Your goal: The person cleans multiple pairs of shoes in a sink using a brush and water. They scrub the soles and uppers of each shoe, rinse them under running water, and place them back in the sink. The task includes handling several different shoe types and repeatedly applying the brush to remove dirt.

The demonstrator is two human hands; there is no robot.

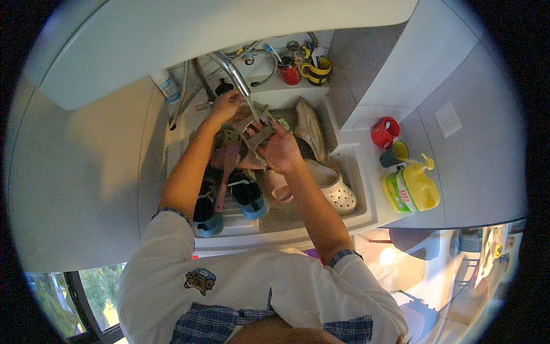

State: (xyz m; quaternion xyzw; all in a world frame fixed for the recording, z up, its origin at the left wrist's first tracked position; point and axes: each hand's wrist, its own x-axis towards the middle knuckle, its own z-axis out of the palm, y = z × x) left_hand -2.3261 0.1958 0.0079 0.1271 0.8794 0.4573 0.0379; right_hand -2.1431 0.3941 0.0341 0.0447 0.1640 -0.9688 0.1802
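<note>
Water runs from a chrome faucet (234, 73) into a white laundry sink (369, 189) full of shoes. My right hand (281, 148) grips a small greyish object (260, 135) with openings in it, perhaps a shoe strap, under the stream. Beside the spout is my left hand (227, 104), its fingers curled; whether it holds anything is unclear. Below my hands lie a pink long-handled brush (227, 176), a cream perforated clog (341, 195) and dark shoes with blue heels (253, 206). A light-soled shoe (311, 129) leans at the back right.
On the right ledge stand a yellow pump jug (410, 187), a dark cup (393, 155) and a red cup (385, 132). Behind the sink are a red can (289, 72) with a toothbrush, a yellow-handled mug (318, 71) and hoses. A spray can (165, 86) stands back left.
</note>
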